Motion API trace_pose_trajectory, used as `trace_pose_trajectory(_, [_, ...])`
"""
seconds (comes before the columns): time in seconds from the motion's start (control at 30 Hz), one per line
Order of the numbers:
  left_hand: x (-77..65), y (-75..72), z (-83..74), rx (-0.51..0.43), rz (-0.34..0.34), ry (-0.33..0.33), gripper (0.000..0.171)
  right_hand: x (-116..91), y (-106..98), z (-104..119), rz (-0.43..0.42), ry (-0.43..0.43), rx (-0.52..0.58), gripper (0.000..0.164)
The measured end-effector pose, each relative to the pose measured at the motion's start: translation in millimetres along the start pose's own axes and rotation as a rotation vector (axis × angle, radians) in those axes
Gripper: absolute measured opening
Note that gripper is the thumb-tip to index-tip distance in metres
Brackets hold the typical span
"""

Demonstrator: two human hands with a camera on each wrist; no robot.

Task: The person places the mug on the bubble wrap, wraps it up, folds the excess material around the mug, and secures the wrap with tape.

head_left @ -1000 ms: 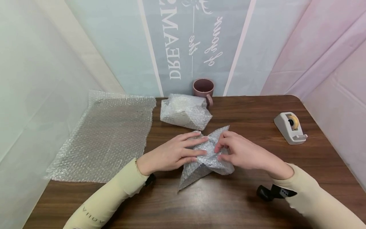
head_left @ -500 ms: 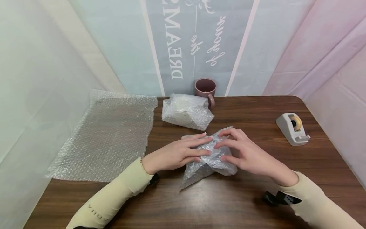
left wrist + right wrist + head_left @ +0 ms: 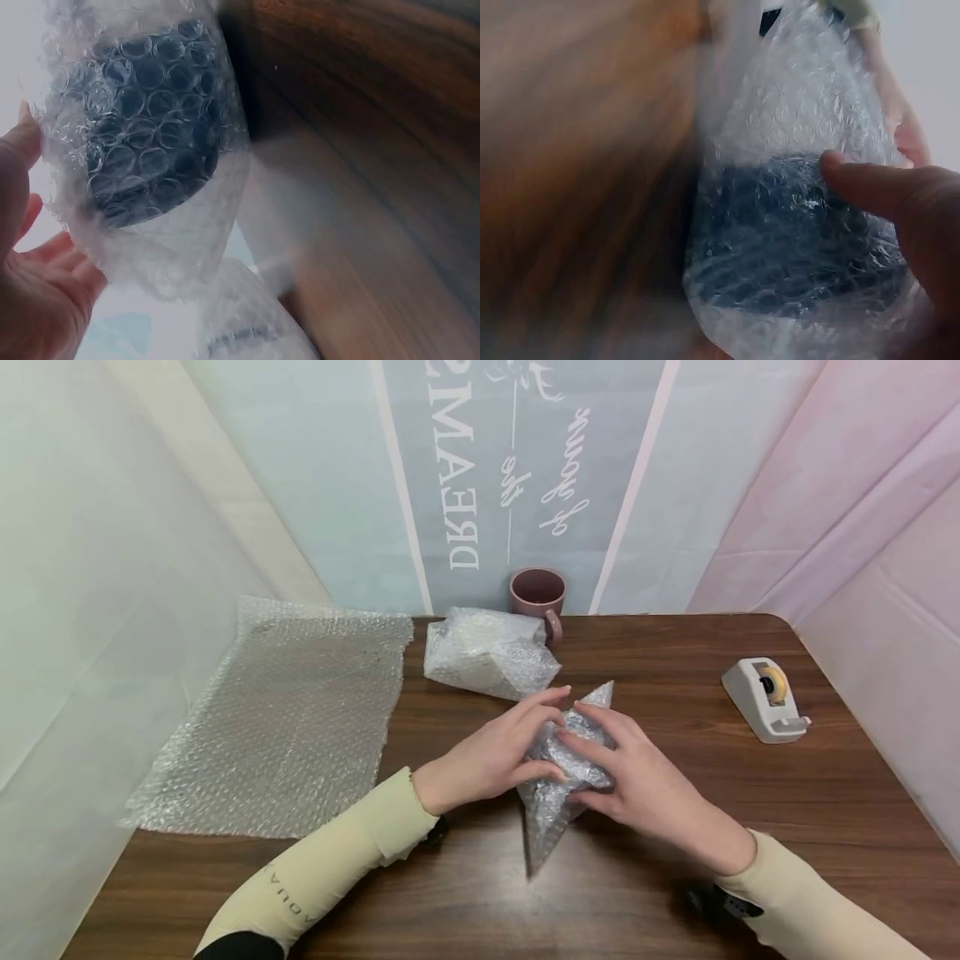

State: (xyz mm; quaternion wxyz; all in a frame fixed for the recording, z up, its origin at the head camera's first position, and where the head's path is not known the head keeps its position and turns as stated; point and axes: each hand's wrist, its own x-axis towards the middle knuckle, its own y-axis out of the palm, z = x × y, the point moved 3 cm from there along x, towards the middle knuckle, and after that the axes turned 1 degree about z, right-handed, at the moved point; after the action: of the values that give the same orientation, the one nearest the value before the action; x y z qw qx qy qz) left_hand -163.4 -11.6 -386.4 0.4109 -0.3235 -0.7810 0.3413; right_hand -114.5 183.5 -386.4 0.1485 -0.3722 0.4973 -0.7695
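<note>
A dark blue object in bubble wrap (image 3: pixel 551 814) lies on the table between my hands; its exact kind is blurred by the plastic. My left hand (image 3: pixel 487 758) holds the package's left and upper side with bent fingers. On the opposite side, my right hand (image 3: pixel 652 781) grips it with the fingers over the top and the thumb lower down. The left wrist view shows the blue thing through the bubbles (image 3: pixel 150 127). In the right wrist view my thumb (image 3: pixel 877 187) presses against the wrapping. A pointed flap of wrap sticks out toward me.
Just behind lies another bubble-wrapped bundle (image 3: pixel 487 652), with a mauve mug (image 3: pixel 537 597) by the back wall. A flat bubble wrap sheet (image 3: pixel 292 718) covers the table's left side. At the right stands a white tape dispenser (image 3: pixel 761 702).
The package has turned, its near flap swinging rightward. My left hand has shifted right and its flat fingers have bent; the right hand has gone from loosely spread to closing round the side.
</note>
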Motion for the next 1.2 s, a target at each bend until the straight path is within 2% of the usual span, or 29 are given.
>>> trace_pose_trajectory(0.1, [4.2, 1.4, -2.6, 0.123, -0.021, 0.003, 0.055, -1, -2, -3, -0.051, -0.008, -0.056, 0.072])
trace_pose_trajectory(0.2, [5.1, -2.0, -4.3, 0.233, -0.047, 0.021, 0.057, -3, -4, -8, -0.067, 0.0, -0.094, 0.071])
trace_pose_trajectory(0.33, [0.3, -14.3, -4.3, 0.269, -0.081, 0.009, 0.052, -6, -8, -20, -0.076, 0.033, -0.115, 0.07])
trace_pose_trajectory(0.5, [-14.5, -33.7, -0.1, 0.287, -0.068, -0.066, 0.042, -9, -14, -40, -0.08, 0.087, -0.134, 0.068])
trace_pose_trajectory(0.67, [-36.9, -53.7, 11.8, 0.342, -0.033, -0.196, 0.034, -9, -23, -60, -0.05, 0.1, -0.112, 0.07])
trace_pose_trajectory(0.83, [-62.3, -73.0, 26.4, 0.358, 0.049, -0.397, 0.036, -11, -32, -77, -0.038, 0.092, -0.107, 0.07])
trace_pose_trajectory(0.97, [-84.3, -87.2, 37.4, 0.365, 0.152, -0.572, 0.05, -13, -35, -87, -0.042, 0.163, -0.13, 0.07])
trace_pose_trajectory(1.2, [-122.4, -110.0, 59.5, 0.342, 0.298, -0.785, 0.065, -3, -33, -104, -0.042, 0.319, -0.154, 0.069])
